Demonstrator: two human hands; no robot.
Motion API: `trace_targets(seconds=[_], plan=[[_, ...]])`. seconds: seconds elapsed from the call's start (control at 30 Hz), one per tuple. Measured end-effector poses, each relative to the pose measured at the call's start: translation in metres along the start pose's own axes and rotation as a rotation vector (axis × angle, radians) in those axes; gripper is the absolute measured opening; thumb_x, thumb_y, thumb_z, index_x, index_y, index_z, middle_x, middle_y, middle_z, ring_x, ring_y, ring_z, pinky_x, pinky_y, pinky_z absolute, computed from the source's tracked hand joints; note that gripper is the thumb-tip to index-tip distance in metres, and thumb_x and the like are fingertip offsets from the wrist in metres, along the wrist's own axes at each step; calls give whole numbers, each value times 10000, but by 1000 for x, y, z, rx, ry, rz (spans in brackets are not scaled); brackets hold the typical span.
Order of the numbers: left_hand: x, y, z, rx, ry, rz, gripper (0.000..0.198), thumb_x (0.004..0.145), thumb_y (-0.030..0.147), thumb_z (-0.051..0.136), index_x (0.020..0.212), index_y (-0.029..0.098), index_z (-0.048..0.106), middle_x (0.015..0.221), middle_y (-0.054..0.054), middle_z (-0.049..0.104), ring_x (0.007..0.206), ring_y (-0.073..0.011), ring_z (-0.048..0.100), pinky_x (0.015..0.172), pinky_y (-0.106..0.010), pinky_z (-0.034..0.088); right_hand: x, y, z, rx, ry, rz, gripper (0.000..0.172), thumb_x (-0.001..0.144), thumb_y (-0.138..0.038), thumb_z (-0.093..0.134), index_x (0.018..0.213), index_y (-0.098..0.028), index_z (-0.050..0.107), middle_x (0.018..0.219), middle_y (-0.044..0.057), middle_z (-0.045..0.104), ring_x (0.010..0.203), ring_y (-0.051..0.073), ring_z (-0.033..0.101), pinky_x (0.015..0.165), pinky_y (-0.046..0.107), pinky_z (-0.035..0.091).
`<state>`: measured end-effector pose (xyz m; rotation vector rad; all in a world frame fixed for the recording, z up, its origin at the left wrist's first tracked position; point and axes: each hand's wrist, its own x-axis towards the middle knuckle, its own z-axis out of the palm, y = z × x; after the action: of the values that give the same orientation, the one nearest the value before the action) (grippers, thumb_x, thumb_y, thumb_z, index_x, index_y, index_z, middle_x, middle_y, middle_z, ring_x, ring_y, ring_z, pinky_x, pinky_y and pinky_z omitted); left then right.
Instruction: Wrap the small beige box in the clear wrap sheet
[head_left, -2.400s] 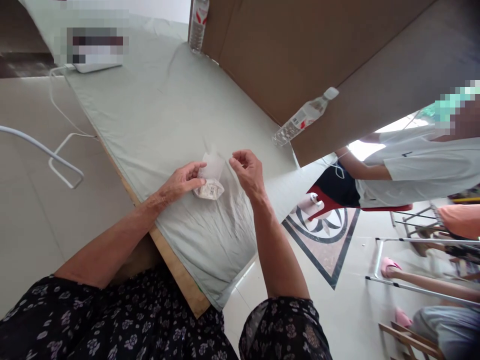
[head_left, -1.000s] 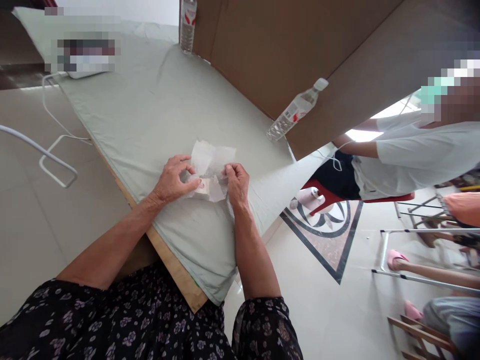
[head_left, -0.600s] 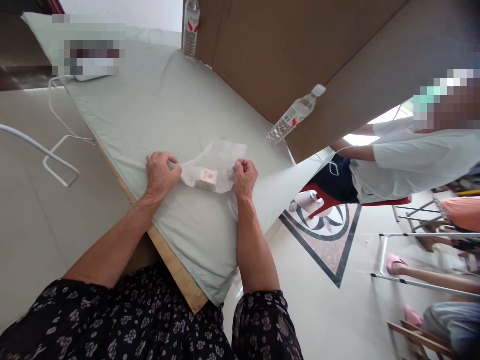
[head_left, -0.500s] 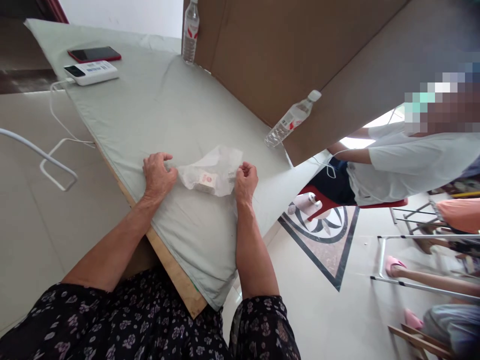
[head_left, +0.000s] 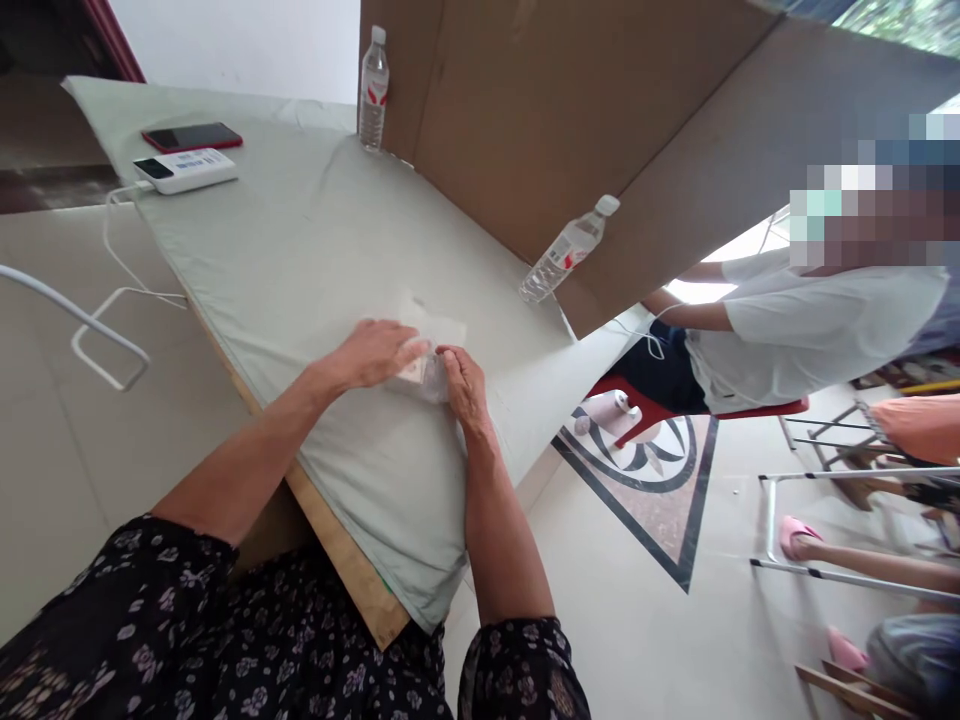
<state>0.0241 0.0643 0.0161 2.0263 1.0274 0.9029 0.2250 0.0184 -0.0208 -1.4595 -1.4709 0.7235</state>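
Note:
A translucent plastic bag [head_left: 444,330] lies near the front corner of the cloth-covered table [head_left: 375,450], with a small pale box [head_left: 412,370] inside it. My left hand [head_left: 379,352] reaches over the bag's left part and partly covers the box; its fingers are blurred by motion. At the bag's right side, my right hand [head_left: 463,382] has its fingers curled on the plastic.
A cardboard panel [head_left: 525,120] stands behind, with one bottle [head_left: 373,92] at its left end and another [head_left: 570,250] leaning near its right end. A phone [head_left: 193,137] and a white cabled device [head_left: 186,171] lie far left. A person in a white shirt [head_left: 825,320] sits at right.
My left hand has moved right, from beside the bag to over it. My right hand has shifted slightly left, and the bag looks more gathered between the hands.

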Motion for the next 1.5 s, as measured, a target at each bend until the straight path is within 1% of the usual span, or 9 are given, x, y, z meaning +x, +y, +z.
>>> trace_targets(seconds=[0.2, 0.4, 0.53, 0.63, 0.73, 0.97, 1.1, 1.27, 1.5], plan=[[-18, -52, -24, -21, 126, -166, 502, 936, 680, 506, 764, 260, 718, 812, -63, 745, 1094, -326, 680, 1023, -414, 470, -1, 0, -7, 73, -81, 66, 612, 942, -738, 433, 1003, -220, 754, 1109, 79, 777, 1082, 232, 665, 1000, 365, 500], [-35, -33, -22, 22, 160, -88, 461, 884, 666, 583, 807, 251, 768, 1254, -108, 764, 1470, -380, 474, 1275, -535, 240, -6, -12, -16, 132, -158, 68, 678, 919, -811, 459, 925, -214, 781, 1001, 65, 762, 970, 223, 670, 891, 347, 506], [-54, -15, -35, -37, 61, -30, 503, 948, 650, 508, 705, 256, 706, 1110, -93, 790, 1484, -375, 473, 1291, -555, 199, -19, -27, -35, 123, -260, -2, 583, 933, -754, 522, 872, -239, 787, 948, 41, 763, 982, 230, 677, 932, 359, 499], [-78, -14, -44, 20, -62, -56, 548, 988, 590, 438, 597, 254, 622, 908, -87, 776, 1450, -391, 504, 1292, -607, 144, -38, -39, -43, 86, -530, -13, 436, 957, -632, 589, 911, -253, 799, 968, 31, 787, 984, 228, 700, 954, 365, 502], [-95, -22, -44, 98, -64, -111, 468, 937, 575, 513, 621, 260, 654, 1003, -81, 802, 1370, -406, 557, 1275, -643, 150, -57, -42, -39, 5, -635, -9, 309, 940, -522, 647, 944, -253, 799, 980, 36, 801, 943, 223, 711, 894, 354, 519], [-82, -13, -22, 327, 47, -10, 78, 793, 354, 725, 816, 285, 751, 1039, -83, 797, 1397, -450, 537, 1257, -716, 106, -63, -38, -27, -91, -344, -4, 222, 950, -384, 615, 913, -232, 771, 917, 33, 798, 837, 191, 699, 800, 325, 521], [-69, -4, -16, 475, -76, -18, 561, 795, 391, 749, 1338, 263, 696, 1487, -138, 651, 1544, -447, 385, 1279, -697, 80, -38, -36, -9, -210, -126, -125, 282, 903, -355, 682, 1155, -241, 737, 1232, 87, 773, 1116, 257, 698, 971, 418, 548], [-69, -12, -9, 690, -253, -255, 918, 853, 612, 671, 1617, 168, 421, 1698, -194, 395, 1627, -461, 188, 1270, -722, 79, -16, -20, 16, -400, -210, -184, 555, 830, -327, 784, 1356, -208, 652, 1363, 147, 716, 1258, 330, 652, 1121, 531, 479], [-75, -19, -15, 654, -312, -240, 980, 857, 601, 633, 1669, 156, 313, 1748, -194, 287, 1642, -438, 160, 1304, -661, 73, -19, 26, -35, -395, 295, 28, 536, 863, -402, 659, 1360, -209, 597, 1329, 147, 711, 1207, 305, 645, 1073, 537, 485]])
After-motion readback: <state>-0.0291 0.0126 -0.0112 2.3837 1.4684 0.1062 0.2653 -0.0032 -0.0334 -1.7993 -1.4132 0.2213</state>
